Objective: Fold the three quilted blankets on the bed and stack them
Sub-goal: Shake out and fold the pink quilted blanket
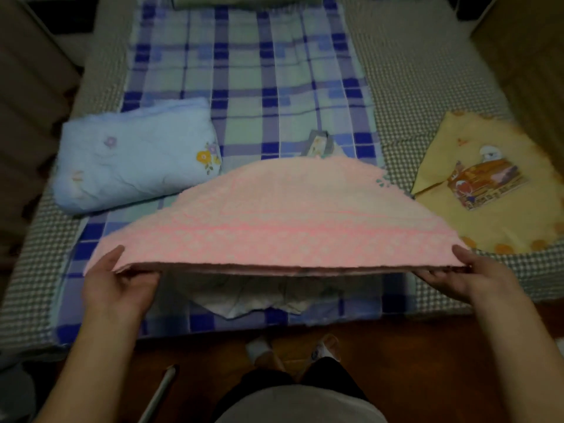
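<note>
Your left hand (119, 279) & right hand (467, 274) pinch pink blanket (274, 215) corners; slack grip lets layers slide apart.

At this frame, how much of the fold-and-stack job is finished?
Done: the blue blanket lies folded on the bed's left. In hand: the left hand and right hand hold the pink blanket by its near edge, mid-fold. Left: the yellow blanket lies spread flat, and nothing is stacked.

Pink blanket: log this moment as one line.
pink blanket held at near edge, both ends | left hand grips | right hand grips | blue blanket folded | yellow blanket flat
</note>
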